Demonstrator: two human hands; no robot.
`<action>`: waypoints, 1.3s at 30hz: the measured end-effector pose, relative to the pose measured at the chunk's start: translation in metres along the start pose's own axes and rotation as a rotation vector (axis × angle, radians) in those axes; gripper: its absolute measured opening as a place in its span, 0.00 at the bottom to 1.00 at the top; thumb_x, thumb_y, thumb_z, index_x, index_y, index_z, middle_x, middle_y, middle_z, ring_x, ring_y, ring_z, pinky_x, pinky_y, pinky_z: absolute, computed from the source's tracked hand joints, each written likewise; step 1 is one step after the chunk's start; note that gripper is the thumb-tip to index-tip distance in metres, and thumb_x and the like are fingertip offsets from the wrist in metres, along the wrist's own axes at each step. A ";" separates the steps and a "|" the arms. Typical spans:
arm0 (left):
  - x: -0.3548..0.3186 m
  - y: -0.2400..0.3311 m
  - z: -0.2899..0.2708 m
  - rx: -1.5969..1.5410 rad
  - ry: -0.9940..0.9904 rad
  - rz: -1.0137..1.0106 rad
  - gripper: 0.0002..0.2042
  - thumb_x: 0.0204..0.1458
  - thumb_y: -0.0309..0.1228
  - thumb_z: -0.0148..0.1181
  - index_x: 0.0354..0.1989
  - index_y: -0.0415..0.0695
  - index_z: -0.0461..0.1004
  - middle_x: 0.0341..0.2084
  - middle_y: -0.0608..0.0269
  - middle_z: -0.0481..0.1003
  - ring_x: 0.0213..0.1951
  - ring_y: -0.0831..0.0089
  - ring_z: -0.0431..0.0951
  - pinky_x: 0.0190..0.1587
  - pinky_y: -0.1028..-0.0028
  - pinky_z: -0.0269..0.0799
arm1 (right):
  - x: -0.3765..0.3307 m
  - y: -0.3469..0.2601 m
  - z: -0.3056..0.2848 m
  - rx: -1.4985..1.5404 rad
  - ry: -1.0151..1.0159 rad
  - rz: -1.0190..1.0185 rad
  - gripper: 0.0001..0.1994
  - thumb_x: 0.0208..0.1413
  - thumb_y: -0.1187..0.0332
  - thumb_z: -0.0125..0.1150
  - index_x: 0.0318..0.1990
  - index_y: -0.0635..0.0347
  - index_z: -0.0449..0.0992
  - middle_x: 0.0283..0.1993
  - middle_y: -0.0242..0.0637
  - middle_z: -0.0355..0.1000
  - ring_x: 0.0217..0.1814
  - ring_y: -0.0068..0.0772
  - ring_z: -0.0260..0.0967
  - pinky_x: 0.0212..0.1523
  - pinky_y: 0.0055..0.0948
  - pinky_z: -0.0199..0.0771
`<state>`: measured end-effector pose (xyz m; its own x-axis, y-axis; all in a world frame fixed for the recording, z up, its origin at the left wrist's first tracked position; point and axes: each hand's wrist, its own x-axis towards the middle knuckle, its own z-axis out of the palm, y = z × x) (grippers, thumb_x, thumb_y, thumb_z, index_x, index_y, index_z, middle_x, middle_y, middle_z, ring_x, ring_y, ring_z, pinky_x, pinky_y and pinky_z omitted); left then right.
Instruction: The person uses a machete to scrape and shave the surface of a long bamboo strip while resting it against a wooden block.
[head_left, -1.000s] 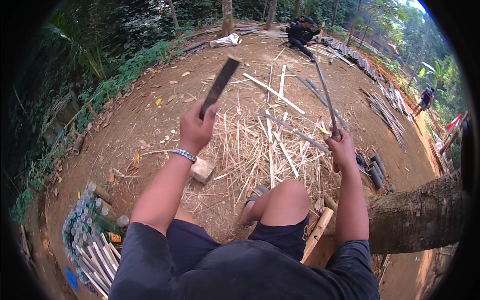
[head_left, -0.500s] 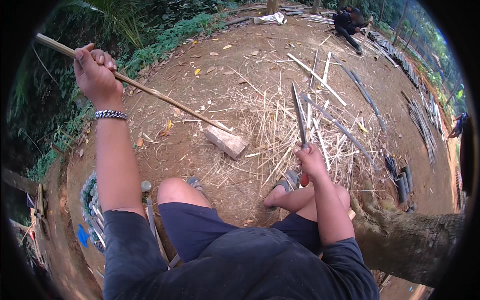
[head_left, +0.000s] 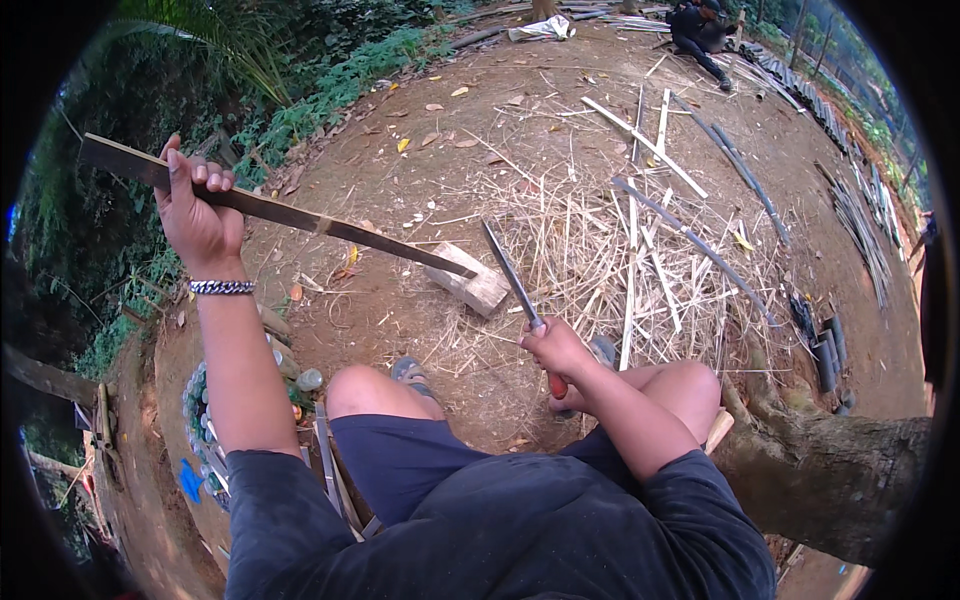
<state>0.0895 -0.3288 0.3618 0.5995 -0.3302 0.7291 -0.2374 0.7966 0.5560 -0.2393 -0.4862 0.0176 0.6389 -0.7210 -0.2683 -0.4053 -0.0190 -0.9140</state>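
Raised at the left, my left hand [head_left: 203, 220] is closed round the upper part of a long bamboo strip [head_left: 370, 239], its dark outer face now showing. The strip slants down to the right, and its lower end rests on a squared wooden block [head_left: 482, 290] on the ground. My right hand [head_left: 562, 352], in front of my knees, grips the reddish handle of a long knife [head_left: 509, 270]. Its blade points up and slightly left, right of the block and apart from the strip.
Bamboo shavings [head_left: 570, 240] litter the dirt beyond the block, with split strips [head_left: 645, 148] and a long curved strip [head_left: 700, 245] among them. Thick tree roots [head_left: 830, 470] lie at the right. Bottles [head_left: 310, 380] stand by my left knee. A person [head_left: 700, 40] sits far off.
The bamboo strip has been turned from its narrow edge to its broad dark face. My right hand has moved left and slightly down, bringing the knife closer to the block.
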 end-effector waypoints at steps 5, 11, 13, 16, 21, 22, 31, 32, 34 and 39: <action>-0.007 0.009 0.007 -0.120 -0.012 -0.079 0.23 0.59 0.52 0.47 0.43 0.42 0.69 0.20 0.72 0.56 0.21 0.81 0.55 0.27 0.78 0.54 | 0.006 -0.018 0.023 0.030 0.012 -0.011 0.15 0.47 0.59 0.64 0.32 0.62 0.74 0.29 0.42 0.74 0.31 0.38 0.74 0.35 0.35 0.71; -0.020 0.018 0.011 -0.092 -0.004 -0.076 0.26 0.54 0.60 0.47 0.31 0.46 0.65 0.19 0.72 0.55 0.20 0.81 0.55 0.26 0.79 0.53 | 0.013 -0.047 0.033 -0.093 -0.027 -0.067 0.17 0.49 0.58 0.64 0.39 0.63 0.71 0.32 0.46 0.73 0.37 0.45 0.72 0.40 0.39 0.70; -0.027 0.023 0.014 -0.015 -0.019 -0.050 0.28 0.52 0.64 0.45 0.29 0.47 0.63 0.18 0.73 0.54 0.19 0.81 0.54 0.24 0.79 0.51 | 0.014 -0.064 0.040 -0.113 -0.059 -0.115 0.17 0.50 0.59 0.62 0.39 0.63 0.69 0.32 0.49 0.72 0.37 0.50 0.71 0.40 0.41 0.69; -0.045 0.019 0.021 0.039 0.052 -0.020 0.28 0.52 0.64 0.44 0.27 0.47 0.63 0.17 0.73 0.53 0.17 0.82 0.52 0.22 0.81 0.49 | 0.022 -0.085 0.059 -0.229 -0.054 -0.205 0.14 0.51 0.62 0.60 0.37 0.64 0.69 0.34 0.52 0.72 0.39 0.54 0.71 0.42 0.45 0.69; -0.066 0.039 0.014 0.118 0.160 0.053 0.28 0.52 0.65 0.44 0.24 0.48 0.61 0.14 0.74 0.53 0.15 0.83 0.51 0.19 0.81 0.47 | 0.026 -0.142 0.090 -0.219 -0.124 -0.355 0.13 0.51 0.64 0.58 0.38 0.64 0.70 0.36 0.54 0.73 0.42 0.55 0.71 0.44 0.47 0.70; -0.068 0.040 0.006 0.104 0.140 0.050 0.28 0.52 0.64 0.44 0.24 0.48 0.61 0.14 0.74 0.53 0.15 0.83 0.52 0.19 0.82 0.47 | 0.030 -0.141 0.094 -0.249 -0.129 -0.358 0.12 0.51 0.64 0.57 0.38 0.64 0.70 0.36 0.54 0.73 0.42 0.56 0.71 0.44 0.47 0.70; -0.081 0.048 -0.025 0.157 0.210 0.103 0.26 0.55 0.61 0.44 0.24 0.48 0.61 0.14 0.73 0.53 0.16 0.83 0.52 0.18 0.83 0.48 | 0.049 -0.121 0.100 -0.334 -0.122 -0.413 0.09 0.50 0.69 0.52 0.38 0.62 0.70 0.35 0.55 0.73 0.39 0.57 0.71 0.43 0.48 0.70; -0.082 0.050 -0.023 0.129 0.206 0.114 0.25 0.56 0.60 0.44 0.24 0.48 0.61 0.15 0.73 0.53 0.16 0.83 0.52 0.18 0.83 0.48 | 0.051 -0.121 0.104 -0.373 -0.139 -0.466 0.10 0.51 0.68 0.53 0.39 0.62 0.70 0.35 0.54 0.73 0.40 0.55 0.72 0.43 0.48 0.70; -0.084 0.045 -0.017 0.154 0.231 0.108 0.25 0.56 0.59 0.44 0.24 0.48 0.61 0.15 0.73 0.53 0.16 0.83 0.52 0.18 0.83 0.48 | 0.078 -0.077 0.097 -0.365 -0.114 -0.204 0.09 0.51 0.68 0.53 0.38 0.62 0.70 0.35 0.53 0.73 0.40 0.54 0.72 0.43 0.48 0.70; -0.083 0.034 -0.023 0.091 0.136 0.100 0.23 0.57 0.56 0.47 0.24 0.48 0.61 0.15 0.74 0.52 0.16 0.84 0.52 0.18 0.83 0.48 | 0.118 -0.017 0.069 -0.491 -0.074 -0.099 0.09 0.53 0.68 0.52 0.39 0.62 0.70 0.35 0.51 0.73 0.41 0.52 0.72 0.43 0.47 0.70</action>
<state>0.0491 -0.2628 0.3106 0.6659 -0.1749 0.7253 -0.3656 0.7709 0.5216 -0.1114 -0.5231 -0.0195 0.7272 -0.6484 -0.2251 -0.5890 -0.4211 -0.6897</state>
